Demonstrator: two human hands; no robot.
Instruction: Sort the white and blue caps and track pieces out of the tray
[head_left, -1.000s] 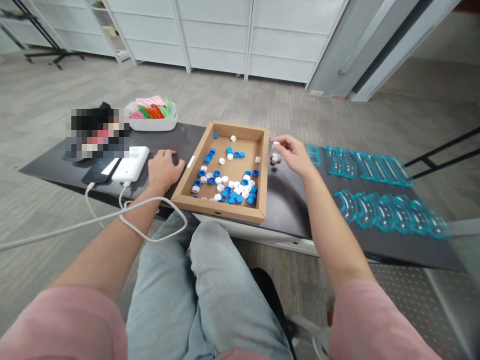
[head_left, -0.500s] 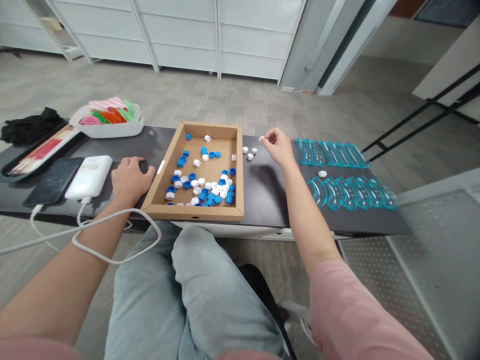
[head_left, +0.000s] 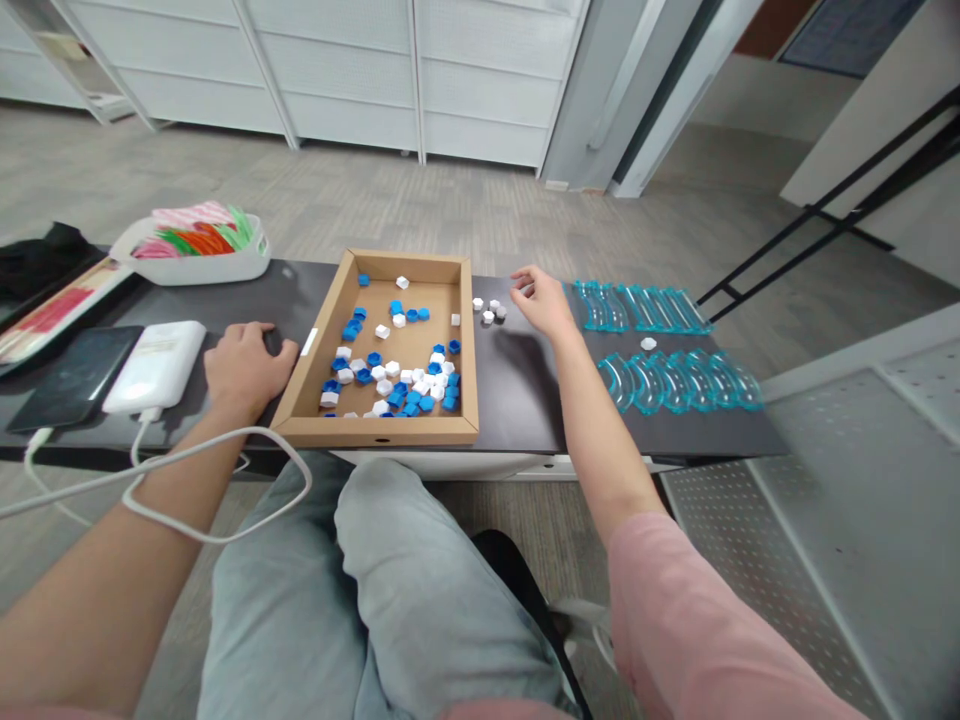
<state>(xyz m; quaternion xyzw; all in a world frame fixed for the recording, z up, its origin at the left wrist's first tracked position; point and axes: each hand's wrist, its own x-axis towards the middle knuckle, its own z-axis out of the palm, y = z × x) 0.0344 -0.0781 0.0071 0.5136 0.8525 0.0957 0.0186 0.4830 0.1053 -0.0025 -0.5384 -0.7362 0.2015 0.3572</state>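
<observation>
Head view: right of the open brown cardboard box (head_left: 471,350), the right hand (head_left: 541,303) is hovering, fingers parted, beside small white hexagonal pieces (head_left: 488,317). Left of the box, the left hand (head_left: 247,368) is resting by a small black object (head_left: 272,342), grip unclear.

The only view comes from a camera worn on the person's head, looking forward and steeply down past the lap. The legs (head_left: 420,580) sit low in the frame, close beneath the lens, and the forearms reach inward from the lower corners to the left hand (head_left: 244,368) and right hand (head_left: 543,302). Across the middle runs the tabletop (head_left: 517,400), within arm's reach and seen at a slant from above, which lets the view look into the open cardboard box (head_left: 375,431). The wide field also takes in the floor (head_left: 360,205) beyond and, farthest off along the top, white cabinets (head_left: 345,70).
</observation>
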